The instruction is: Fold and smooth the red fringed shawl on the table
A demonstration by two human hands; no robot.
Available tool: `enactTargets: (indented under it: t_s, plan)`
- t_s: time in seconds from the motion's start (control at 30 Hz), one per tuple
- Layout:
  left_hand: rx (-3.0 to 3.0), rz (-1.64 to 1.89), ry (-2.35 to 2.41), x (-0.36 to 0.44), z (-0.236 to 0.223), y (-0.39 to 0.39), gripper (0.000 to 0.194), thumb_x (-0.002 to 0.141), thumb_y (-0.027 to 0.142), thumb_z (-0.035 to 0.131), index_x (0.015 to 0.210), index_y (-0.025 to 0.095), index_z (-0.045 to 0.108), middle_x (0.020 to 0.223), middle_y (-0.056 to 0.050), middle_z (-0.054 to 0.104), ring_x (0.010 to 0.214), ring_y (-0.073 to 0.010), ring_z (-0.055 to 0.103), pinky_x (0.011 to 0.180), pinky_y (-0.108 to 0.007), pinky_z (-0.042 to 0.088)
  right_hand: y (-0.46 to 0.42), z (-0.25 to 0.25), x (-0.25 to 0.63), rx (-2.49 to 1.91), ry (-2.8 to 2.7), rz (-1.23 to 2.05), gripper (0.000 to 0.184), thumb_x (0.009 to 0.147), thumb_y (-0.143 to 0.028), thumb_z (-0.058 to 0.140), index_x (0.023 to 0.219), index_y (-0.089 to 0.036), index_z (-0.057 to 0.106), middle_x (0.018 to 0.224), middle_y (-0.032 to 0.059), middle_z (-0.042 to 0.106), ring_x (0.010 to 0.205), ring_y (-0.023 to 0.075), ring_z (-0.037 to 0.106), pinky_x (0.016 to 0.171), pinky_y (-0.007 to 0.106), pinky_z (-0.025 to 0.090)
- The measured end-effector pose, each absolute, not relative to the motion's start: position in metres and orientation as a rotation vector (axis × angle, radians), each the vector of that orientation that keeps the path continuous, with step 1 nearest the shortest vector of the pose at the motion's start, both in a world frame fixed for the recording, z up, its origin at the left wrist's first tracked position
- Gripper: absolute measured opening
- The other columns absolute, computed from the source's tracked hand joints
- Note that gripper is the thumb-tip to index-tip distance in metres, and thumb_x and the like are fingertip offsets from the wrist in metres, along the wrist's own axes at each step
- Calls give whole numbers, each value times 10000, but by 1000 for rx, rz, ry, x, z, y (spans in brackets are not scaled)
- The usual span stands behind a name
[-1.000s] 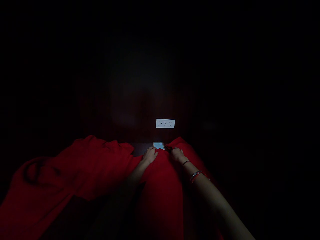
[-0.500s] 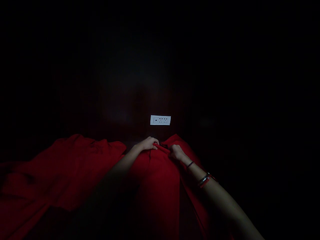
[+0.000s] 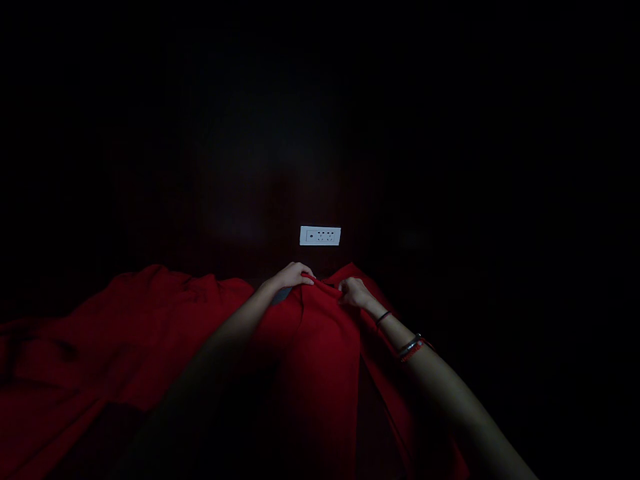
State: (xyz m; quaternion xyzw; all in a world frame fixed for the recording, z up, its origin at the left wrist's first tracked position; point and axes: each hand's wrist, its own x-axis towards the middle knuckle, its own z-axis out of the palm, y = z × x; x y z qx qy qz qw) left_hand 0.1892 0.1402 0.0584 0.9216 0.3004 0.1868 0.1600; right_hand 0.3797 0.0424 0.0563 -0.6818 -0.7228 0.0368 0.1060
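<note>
Raised nearer the white rectangular socket panel (image 3: 320, 236) since a second ago, the bare left hand (image 3: 294, 273) and the braceleted right hand (image 3: 355, 293), fingers closed, pinch one edge of red fabric (image 3: 320, 347) spread below.

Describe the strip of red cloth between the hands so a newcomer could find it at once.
Find the white socket plate in this dark view, then look just below it. There the left hand and right hand hold the strip of red cloth. Unlike the broad red folds further left, it runs narrowly from hand to hand.
</note>
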Motion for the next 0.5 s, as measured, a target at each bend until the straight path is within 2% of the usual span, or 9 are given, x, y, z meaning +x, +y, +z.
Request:
enactTargets:
  t_s: [0.1, 0.23, 0.3, 0.5]
  plan:
    - [2641, 550, 837, 187, 60, 138, 225, 711, 198, 521, 893, 105, 614, 864, -16, 630, 796, -122, 529, 747, -201, 361, 43, 60, 377, -2010, -2139, 187, 247, 561, -171, 619, 808, -167, 632, 762, 11, 632, 682, 117, 547, 534, 158, 350]
    - [2637, 529, 813, 184, 63, 134, 225, 683, 160, 541, 894, 134, 616, 858, 2, 630, 781, -108, 535, 725, -179, 378, 43, 61, 375, -1883, -2224, 346, 235, 693, -260, 535, 899, -176, 608, 827, 3, 633, 702, 103, 556, 537, 149, 367]
    - [2634, 528, 830, 183, 63, 133, 218, 672, 154, 551, 878, 147, 620, 842, 8, 632, 769, -105, 539, 707, -168, 385, 43, 60, 373, -1873, -2276, 254, 201, 716, -225, 499, 870, -177, 618, 809, 4, 635, 701, 103, 558, 546, 151, 364]
    - [2629, 626, 1038, 183, 55, 134, 190, 680, 177, 548, 849, 118, 611, 796, -7, 618, 747, -127, 531, 678, -188, 384, 50, 55, 373, -1998, -2192, 23, 206, 640, -198, 569, 833, -145, 616, 807, 47, 631, 736, 139, 556, 569, 174, 359]
